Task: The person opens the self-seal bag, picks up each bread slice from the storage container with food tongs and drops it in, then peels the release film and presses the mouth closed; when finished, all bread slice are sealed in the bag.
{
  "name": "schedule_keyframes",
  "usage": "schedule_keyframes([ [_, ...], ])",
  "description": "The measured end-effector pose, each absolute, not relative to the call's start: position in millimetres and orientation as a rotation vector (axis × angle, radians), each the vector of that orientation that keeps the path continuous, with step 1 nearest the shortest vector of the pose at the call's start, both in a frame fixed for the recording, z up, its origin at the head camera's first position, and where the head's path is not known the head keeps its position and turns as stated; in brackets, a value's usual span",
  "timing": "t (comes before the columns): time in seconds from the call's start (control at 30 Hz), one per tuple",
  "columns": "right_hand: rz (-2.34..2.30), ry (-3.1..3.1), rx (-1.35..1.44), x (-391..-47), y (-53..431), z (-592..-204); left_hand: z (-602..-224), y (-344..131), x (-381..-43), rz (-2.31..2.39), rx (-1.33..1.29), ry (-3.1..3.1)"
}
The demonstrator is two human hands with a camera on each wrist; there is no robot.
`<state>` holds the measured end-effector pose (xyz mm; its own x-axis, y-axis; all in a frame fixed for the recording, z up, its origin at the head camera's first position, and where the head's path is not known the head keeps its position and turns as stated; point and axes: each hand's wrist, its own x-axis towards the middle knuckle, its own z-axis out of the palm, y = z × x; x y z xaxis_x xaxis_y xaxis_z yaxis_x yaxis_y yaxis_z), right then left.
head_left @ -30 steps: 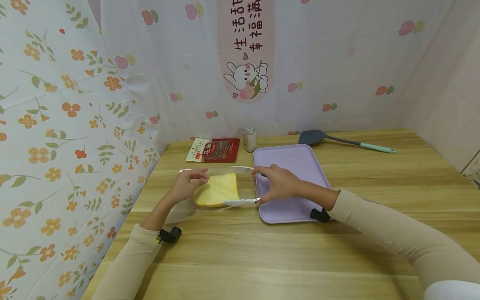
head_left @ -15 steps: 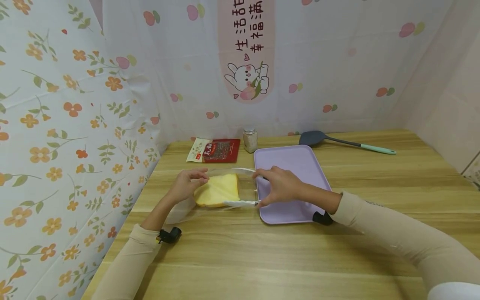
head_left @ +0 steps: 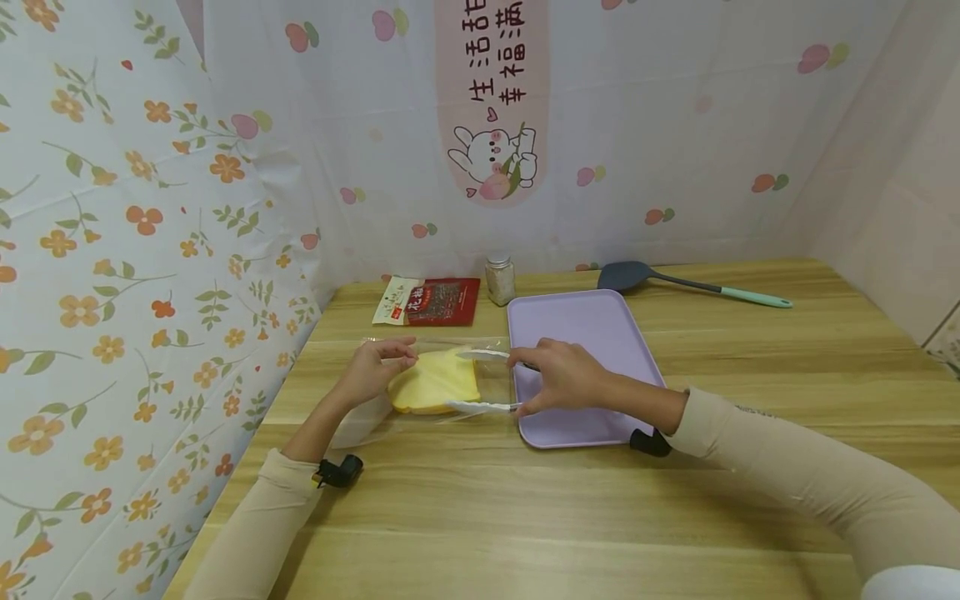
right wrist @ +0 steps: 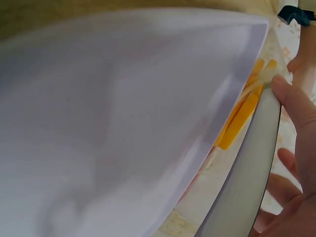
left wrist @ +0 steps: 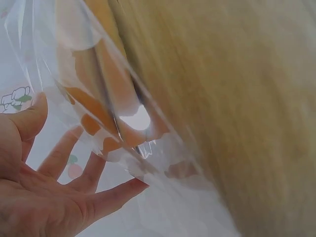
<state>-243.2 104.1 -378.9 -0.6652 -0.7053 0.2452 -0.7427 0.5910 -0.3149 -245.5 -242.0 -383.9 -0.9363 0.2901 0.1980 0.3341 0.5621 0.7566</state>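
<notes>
Yellow bread slices (head_left: pixel 435 383) lie inside a clear plastic bag (head_left: pixel 360 427) on the table, left of the tray. My left hand (head_left: pixel 372 371) is at the bag's left part, thumb and index finger pinching the film; in the left wrist view the clear bag (left wrist: pixel 118 128) hangs over its fingers. My right hand (head_left: pixel 566 375) holds a pair of tongs (head_left: pixel 480 407), thumb on one side and fingers on the other. The tongs' pale arms reach left into the bag. One tip lies over the bread's right part, the other along its near edge. One tong arm (right wrist: pixel 252 163) fills part of the right wrist view.
A lilac tray (head_left: pixel 600 321) lies under the right hand. Behind are a red seasoning packet (head_left: pixel 444 302), a small lidded jar (head_left: pixel 500 280) and a spatula (head_left: pixel 626 274) with a mint handle. Patterned cloth hangs at the back and left.
The tongs' arms have drawn closer together, the far one coming down towards the bread. My right hand has shifted very slightly right; my left hand has stayed put.
</notes>
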Motion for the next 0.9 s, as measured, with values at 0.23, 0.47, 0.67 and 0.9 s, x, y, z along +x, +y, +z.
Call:
schedule_keyframes([
  [0.23,0.631,-2.615,1.343,-240.6,105.8,-382.9,-385.3,-241.9,-244.7,-1.341,-0.58,-2.713],
  [0.47,0.631,-2.506,1.439,-238.6,110.0,-386.2,-384.9,-241.5,-245.0,-1.355,-0.588,-2.708],
  [0.67,0.657,-2.431,1.472,-235.4,114.5,-386.7,-384.3,-239.2,-244.6,-1.311,-0.589,-2.724],
  [0.9,0.663,-2.444,1.464,-233.5,118.0,-387.1,-386.1,-237.4,-245.4,-1.3,-0.559,-2.752],
])
